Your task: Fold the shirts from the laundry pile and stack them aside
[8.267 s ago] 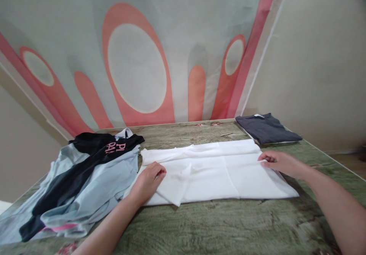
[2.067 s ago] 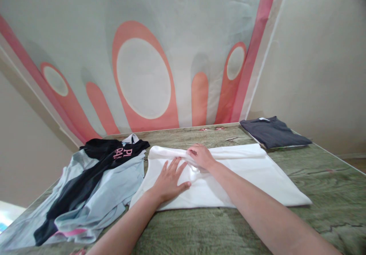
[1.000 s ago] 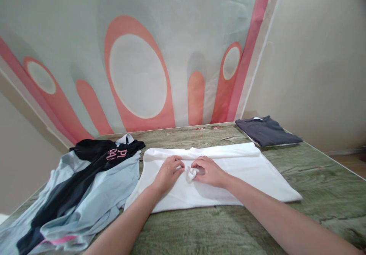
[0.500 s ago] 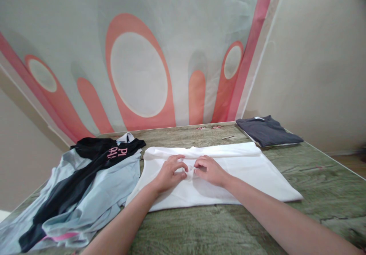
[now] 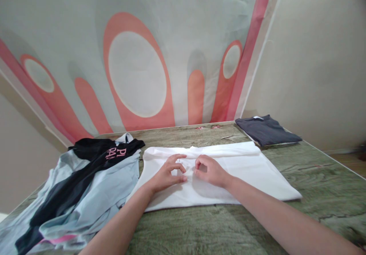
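A white garment [image 5: 243,171] lies flat and partly folded across the middle of the green table [image 5: 223,232]. Both my hands rest on its left-centre part, close together. My left hand [image 5: 167,173] has its fingers curled, thumb and fingertips pinching at the white cloth. My right hand [image 5: 208,170] is also curled, its finger and thumb forming a pinch on the fabric just to the right. A small fold of cloth sits between the two hands.
A loose pile of light blue and black clothes [image 5: 82,186] with pink lettering lies at the left. A folded dark grey garment [image 5: 267,130] sits at the far right corner. A pink-and-grey patterned sheet [image 5: 137,68] hangs behind the table.
My right hand came in from the garment's right edge to its centre beside my left. In the last second both hands pressed down a bunched bit of cloth, which now lies flatter.
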A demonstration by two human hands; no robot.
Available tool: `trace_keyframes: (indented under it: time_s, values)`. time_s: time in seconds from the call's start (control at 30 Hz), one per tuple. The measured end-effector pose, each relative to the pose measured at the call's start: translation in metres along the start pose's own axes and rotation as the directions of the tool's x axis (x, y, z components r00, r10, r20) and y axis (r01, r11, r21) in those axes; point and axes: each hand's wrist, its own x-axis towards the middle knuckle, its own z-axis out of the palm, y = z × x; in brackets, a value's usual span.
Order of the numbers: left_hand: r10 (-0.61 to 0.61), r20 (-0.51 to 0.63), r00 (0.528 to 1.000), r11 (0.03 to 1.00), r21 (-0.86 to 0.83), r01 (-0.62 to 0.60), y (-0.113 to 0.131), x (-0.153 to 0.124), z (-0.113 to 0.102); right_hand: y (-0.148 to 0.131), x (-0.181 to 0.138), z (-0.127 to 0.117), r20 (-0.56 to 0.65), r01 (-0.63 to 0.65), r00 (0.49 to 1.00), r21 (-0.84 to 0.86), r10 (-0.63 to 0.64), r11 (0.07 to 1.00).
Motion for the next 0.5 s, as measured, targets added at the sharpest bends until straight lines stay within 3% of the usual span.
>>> trace_keyframes:
  time_s: [0.23, 0.5]
  values:
    - [0.017, 0.034, 0.999, 1.000, -0.015, -0.017, -0.0033, -0.0004, -0.0010, -0.0057, 0.0017, -0.0032, 0.097, 0.207, 0.974, 0.011, -0.207, 0.978]
    - [0.039, 0.043, 0.998, 0.999, -0.037, -0.038, -0.0010, 0.0002, -0.0020, -0.0089, 0.0009, -0.0046, 0.114, 0.226, 0.967, 0.022, -0.227, 0.974]
